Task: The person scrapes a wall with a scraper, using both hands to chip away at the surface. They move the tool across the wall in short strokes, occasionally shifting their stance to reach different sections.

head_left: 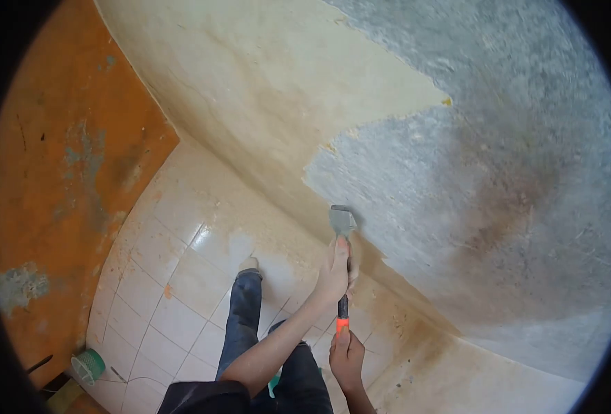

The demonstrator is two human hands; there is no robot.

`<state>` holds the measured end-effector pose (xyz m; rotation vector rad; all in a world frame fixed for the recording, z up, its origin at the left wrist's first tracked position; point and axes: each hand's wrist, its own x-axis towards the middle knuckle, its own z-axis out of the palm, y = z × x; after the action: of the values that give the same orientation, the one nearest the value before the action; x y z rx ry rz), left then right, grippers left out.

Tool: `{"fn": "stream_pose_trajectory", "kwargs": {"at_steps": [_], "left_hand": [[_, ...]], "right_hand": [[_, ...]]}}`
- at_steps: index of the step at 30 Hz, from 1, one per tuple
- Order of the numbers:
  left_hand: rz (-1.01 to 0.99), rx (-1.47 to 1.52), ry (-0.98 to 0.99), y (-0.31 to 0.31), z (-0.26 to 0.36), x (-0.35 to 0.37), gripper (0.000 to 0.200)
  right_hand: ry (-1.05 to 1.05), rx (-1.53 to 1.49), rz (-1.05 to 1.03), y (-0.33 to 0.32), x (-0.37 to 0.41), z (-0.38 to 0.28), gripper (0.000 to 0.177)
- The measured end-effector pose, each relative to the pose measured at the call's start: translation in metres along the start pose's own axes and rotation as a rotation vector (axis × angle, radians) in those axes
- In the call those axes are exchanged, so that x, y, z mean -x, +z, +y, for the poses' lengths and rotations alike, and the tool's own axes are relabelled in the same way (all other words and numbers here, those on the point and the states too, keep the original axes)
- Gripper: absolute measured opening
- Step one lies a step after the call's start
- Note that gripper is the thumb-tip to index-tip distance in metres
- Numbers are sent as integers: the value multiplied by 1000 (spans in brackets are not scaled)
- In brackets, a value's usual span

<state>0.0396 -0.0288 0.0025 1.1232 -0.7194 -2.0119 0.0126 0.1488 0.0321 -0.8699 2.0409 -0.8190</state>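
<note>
A scraper (342,220) with a broad metal blade and a black handle with an orange section is held in both hands. My left hand (334,274) is wrapped round it just behind the blade, thumb laid along the top. Lower down, my right hand (347,355) grips the end of the handle by the orange part. The blade overlaps the lower part of the wall, near the border of the bare grey surface (526,228) and the cream paint (298,76).
An orange wall (50,172) with worn patches rises at the left. Dusty white floor tiles (181,290) lie below, where my foot (249,263) stands. A green and white container (88,366) sits at the lower left, near a thin cord on the floor.
</note>
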Motion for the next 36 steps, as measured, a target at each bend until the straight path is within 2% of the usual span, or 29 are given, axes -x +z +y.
{"fn": "stream_pose_trajectory", "kwargs": {"at_steps": [2, 6, 8, 12, 14, 15, 17, 21, 23, 26, 29, 31, 36], "left_hand": [[-43, 104, -28, -1, 8, 1, 47], [-48, 97, 14, -5, 1, -1, 48], [-34, 81, -5, -1, 7, 0, 48], [-45, 161, -10, 1, 4, -1, 47], [-31, 174, 2, 6, -2, -5, 46], [-17, 179, 25, 6, -5, -6, 46], [-7, 210, 34, 8, -12, -7, 45], [15, 183, 55, 6, -12, -6, 45], [12, 155, 71, 5, -9, -4, 46], [80, 118, -38, 3, 6, -3, 40], [132, 83, -99, -5, 19, 2, 38], [150, 2, -106, -3, 33, -2, 27], [181, -21, -129, -7, 40, -20, 26]], "right_hand": [[80, -109, -38, -1, -3, 2, 46], [22, -109, -33, 5, -4, 10, 46], [111, -205, -64, 4, -3, -4, 46], [125, -225, -95, -7, -12, -10, 47], [252, -336, -231, -23, -17, -12, 47], [260, -345, -227, -23, -16, -5, 47], [69, -120, -99, -20, -20, 17, 44], [56, -105, -42, -18, -16, 22, 45], [160, -251, -142, -17, -12, 24, 47], [182, -380, -215, -18, -11, 5, 47], [213, -395, -263, -22, -6, -16, 49], [224, -355, -319, -26, -9, -25, 48], [297, -418, -426, -33, -18, -29, 53]]}}
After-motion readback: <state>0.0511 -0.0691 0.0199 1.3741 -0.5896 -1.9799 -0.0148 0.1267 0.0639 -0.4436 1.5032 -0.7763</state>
